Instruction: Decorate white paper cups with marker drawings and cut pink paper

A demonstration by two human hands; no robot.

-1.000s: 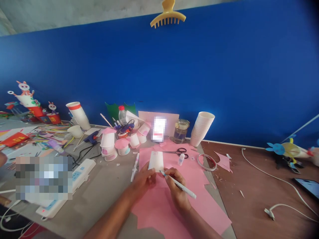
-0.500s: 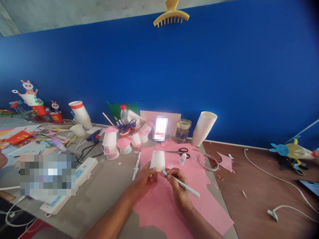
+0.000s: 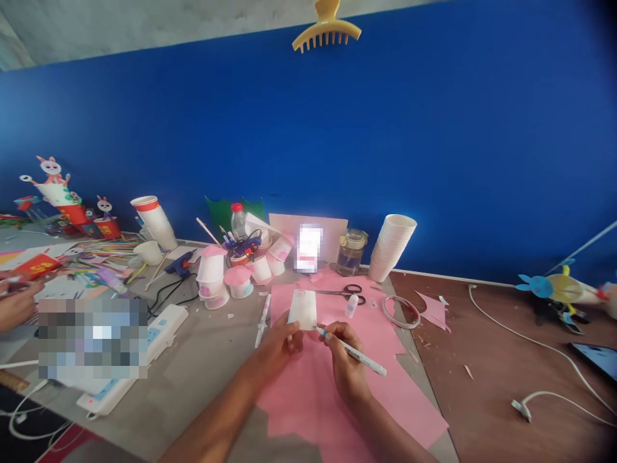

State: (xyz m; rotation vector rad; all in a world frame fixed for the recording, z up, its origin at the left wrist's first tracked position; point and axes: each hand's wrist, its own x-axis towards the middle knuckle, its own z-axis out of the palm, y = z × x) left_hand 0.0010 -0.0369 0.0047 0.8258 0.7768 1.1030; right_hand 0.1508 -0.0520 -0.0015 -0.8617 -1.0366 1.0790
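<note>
My left hand [image 3: 278, 350] pinches the lower edge of a white paper card [image 3: 303, 309], which stands tilted above a large sheet of pink paper [image 3: 308, 411]. My right hand [image 3: 343, 363] grips a white marker pen [image 3: 357, 355], its tip close to the card's lower right corner. Whether the tip touches the card I cannot tell. Just beyond the card lie steel scissors [image 3: 343, 292] and a small glue bottle [image 3: 351, 306]. A second white pen [image 3: 263, 320] lies left of the sheet.
Another person's hand [image 3: 17, 305] is at the far left. Paper cups with pink tops [image 3: 211, 273], a glue gun [image 3: 179, 263], a power strip [image 3: 166, 334], a glass jar [image 3: 351, 252], a cup stack [image 3: 391, 247] and a tape ring [image 3: 401, 312] surround the sheet.
The view has shifted slightly. Another person's hand has come further in at the left edge. My hands still hold the card and the pen, with the pen tip slightly nearer the card's corner.
</note>
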